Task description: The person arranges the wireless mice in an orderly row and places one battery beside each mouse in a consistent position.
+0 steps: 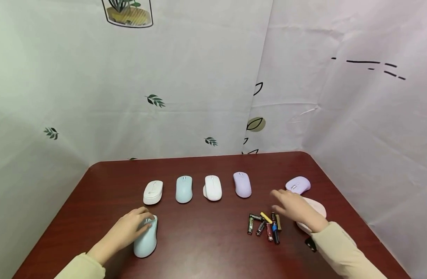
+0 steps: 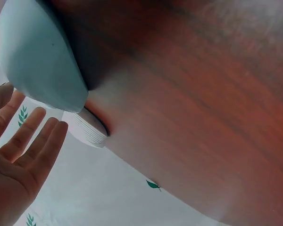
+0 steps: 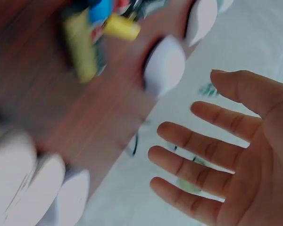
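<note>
at near left, the spread left hand [image 1: 128, 228] touches a likely light, slick mouse [image 1: 145, 245], best side-gripped, while the right hand [image 1: 295, 207] spreads empty.

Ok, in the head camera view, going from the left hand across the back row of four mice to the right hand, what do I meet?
Left hand → white mouse → light-blue mouse → second white mouse → lilac mouse → right hand.

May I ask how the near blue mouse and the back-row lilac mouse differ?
The blue mouse has the left hand over it; the lilac mouse lies untouched. In the head view, the blue mouse's far end slants right, the lilac mouse's left. Both are rounded.
</note>
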Available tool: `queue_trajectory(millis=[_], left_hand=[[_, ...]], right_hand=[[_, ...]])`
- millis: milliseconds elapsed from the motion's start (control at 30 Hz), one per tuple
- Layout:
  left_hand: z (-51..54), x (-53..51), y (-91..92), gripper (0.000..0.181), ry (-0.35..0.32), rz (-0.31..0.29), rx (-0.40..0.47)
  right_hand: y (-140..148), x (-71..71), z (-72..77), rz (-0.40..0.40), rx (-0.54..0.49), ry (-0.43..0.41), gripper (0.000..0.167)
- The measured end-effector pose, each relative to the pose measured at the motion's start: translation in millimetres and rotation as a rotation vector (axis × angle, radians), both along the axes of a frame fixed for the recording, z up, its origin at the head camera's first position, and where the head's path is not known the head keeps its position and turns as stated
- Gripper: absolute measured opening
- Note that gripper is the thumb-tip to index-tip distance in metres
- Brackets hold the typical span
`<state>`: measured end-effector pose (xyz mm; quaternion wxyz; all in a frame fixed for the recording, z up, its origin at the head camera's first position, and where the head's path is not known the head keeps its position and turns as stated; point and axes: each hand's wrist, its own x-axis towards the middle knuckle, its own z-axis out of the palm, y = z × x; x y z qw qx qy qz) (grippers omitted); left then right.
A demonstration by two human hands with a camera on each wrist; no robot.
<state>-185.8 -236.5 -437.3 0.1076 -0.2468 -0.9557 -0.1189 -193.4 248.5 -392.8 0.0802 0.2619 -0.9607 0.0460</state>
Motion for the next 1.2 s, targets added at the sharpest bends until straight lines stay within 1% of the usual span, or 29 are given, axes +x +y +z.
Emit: queue_trajectory(millis=[67, 133, 200, 267, 333, 367, 400, 467, 533, 600, 700, 767, 900, 1000, 1067, 1200], left_hand=[[-1.3, 3.0, -0.5, 0.014, 0.026, 0.001, -0.005], [-2.1, 6.1, -0.9, 0.013, 0.042, -0.004, -0.007], [-3.3, 9.0, -2.3, 0.013, 0.082, -0.018, -0.013], [-4.4, 11.7, -5.2, 0.015, 0.15, -0.039, -0.015], [-5.1, 14.6, -8.7, 0.018, 0.207, -0.052, -0.012], [-5.6, 16.1, -10.6, 0.018, 0.216, -0.052, -0.016], [-5.9, 17.6, -12.6, 0.018, 0.208, -0.053, -0.022], [-5.6, 19.9, -15.8, 0.018, 0.146, -0.051, -0.028], [-5.2, 21.2, -18.8, 0.02, 0.068, -0.059, -0.037], [-4.6, 20.2, -22.4, 0.027, 0.005, -0.097, -0.033], [-3.8, 16.5, -27.3, 0.04, -0.039, -0.165, -0.018], [-3.5, 13.3, -29.9, 0.048, -0.067, -0.195, -0.01], [-2.3, 8.6, -31.5, 0.063, -0.125, -0.209, -0.01], [-1.2, 7.7, -30.1, 0.069, -0.156, -0.213, -0.015], [-0.9, 7.5, -28.9, 0.071, -0.168, -0.218, -0.016], [-0.7, 7.3, -25.3, 0.07, -0.179, -0.218, -0.017]], right_hand=[[16.2, 3.0, 0.3, -0.045, -0.014, -0.029, 0.03], [30.3, 5.4, -0.6, -0.089, -0.025, -0.087, 0.029], [41.1, 7.0, -3.6, -0.122, -0.04, -0.154, 0.029], [48.2, 7.8, -8.7, -0.136, -0.058, -0.2, 0.029], [54.0, 8.1, -15.1, -0.118, -0.065, -0.216, 0.031], [56.2, 8.6, -18.2, -0.1, -0.062, -0.213, 0.031], [58.3, 9.4, -21.0, -0.085, -0.059, -0.211, 0.031], [62.3, 11.7, -24.9, -0.067, -0.058, -0.229, 0.031], [65.5, 15.0, -26.1, -0.083, -0.058, -0.28, 0.032], [67.6, 18.2, -26.2, -0.123, -0.062, -0.338, 0.037], [71.6, 19.9, -26.5, -0.163, -0.069, -0.412, 0.047], [74.6, 20.1, -27.1, -0.161, -0.077, -0.445, 0.052], [81.1, 21.1, -29.0, -0.147, -0.107, -0.492, 0.06], [85.8, 23.1, -31.4, -0.121, -0.122, -0.481, 0.061], [88.4, 24.8, -33.4, -0.089, -0.124, -0.45, 0.06], [92.1, 27.3, -38.5, -0.004, -0.129, -0.359, 0.057]])
